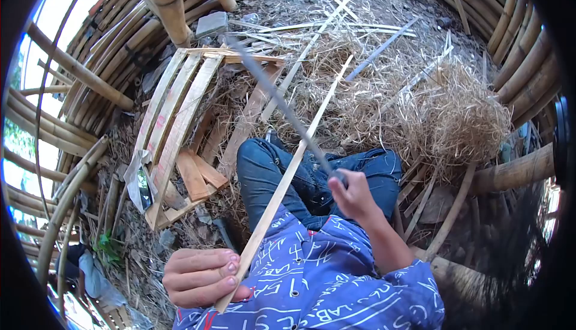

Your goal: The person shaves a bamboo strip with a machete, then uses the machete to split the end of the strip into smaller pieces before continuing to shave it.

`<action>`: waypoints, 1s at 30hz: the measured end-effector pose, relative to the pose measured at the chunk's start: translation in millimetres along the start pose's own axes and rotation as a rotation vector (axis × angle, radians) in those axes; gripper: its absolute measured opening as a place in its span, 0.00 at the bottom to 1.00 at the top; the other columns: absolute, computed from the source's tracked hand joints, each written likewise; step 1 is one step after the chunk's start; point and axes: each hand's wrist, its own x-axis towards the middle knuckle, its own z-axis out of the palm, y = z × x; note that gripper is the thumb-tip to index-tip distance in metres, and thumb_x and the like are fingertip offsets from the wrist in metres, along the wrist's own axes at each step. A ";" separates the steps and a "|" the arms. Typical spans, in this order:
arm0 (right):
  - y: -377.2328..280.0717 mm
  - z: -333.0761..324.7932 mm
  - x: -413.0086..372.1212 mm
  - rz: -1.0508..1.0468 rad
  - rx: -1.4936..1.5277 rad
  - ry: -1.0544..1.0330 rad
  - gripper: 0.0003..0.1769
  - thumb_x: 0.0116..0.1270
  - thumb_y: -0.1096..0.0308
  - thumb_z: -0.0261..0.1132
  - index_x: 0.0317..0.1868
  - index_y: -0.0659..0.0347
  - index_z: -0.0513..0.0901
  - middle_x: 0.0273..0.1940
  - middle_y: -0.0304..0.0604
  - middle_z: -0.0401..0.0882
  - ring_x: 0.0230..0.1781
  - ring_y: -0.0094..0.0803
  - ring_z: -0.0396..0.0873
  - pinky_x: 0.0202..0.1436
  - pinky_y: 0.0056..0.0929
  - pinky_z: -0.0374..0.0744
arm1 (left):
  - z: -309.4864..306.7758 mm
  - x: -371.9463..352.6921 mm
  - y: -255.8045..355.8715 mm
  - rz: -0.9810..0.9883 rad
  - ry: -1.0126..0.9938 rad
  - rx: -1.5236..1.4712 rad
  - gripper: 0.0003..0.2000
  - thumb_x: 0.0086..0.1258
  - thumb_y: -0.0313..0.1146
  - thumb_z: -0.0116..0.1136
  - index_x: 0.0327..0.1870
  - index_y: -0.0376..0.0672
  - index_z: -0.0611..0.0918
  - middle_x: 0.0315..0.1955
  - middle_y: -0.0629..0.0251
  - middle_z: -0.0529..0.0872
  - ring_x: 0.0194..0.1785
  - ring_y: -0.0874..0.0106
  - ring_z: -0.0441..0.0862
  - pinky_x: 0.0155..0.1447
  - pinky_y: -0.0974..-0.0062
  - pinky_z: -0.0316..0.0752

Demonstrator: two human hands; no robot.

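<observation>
My left hand (201,277) pinches the lower end of a long, pale bamboo strip (275,197) between thumb and fingers, close to my patterned blue shirt. From there the strip slants up and away over my crossed legs. My right hand (355,197) is closed round the dark handle of a long knife (282,107). Its narrow grey blade points up and to the left, crossing the strip in this view just beyond my lap.
A slatted wooden pallet (189,105) lies left of my legs, beside short wood offcuts (192,177). Curly shavings (462,120) heap up at the right. Loose strips (318,39) lie ahead. Bamboo poles (159,3) stand around, and a dark handle (225,234) rests near my left hip.
</observation>
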 end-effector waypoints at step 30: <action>63.0 -8.4 33.3 0.111 -0.155 0.074 0.37 0.63 0.35 0.58 0.19 0.66 0.75 0.14 0.51 0.70 0.17 0.47 0.73 0.24 0.40 0.69 | -6.3 -16.0 -5.1 -0.026 0.232 0.195 0.14 0.57 0.39 0.72 0.31 0.39 0.82 0.21 0.63 0.85 0.25 0.65 0.86 0.24 0.77 0.81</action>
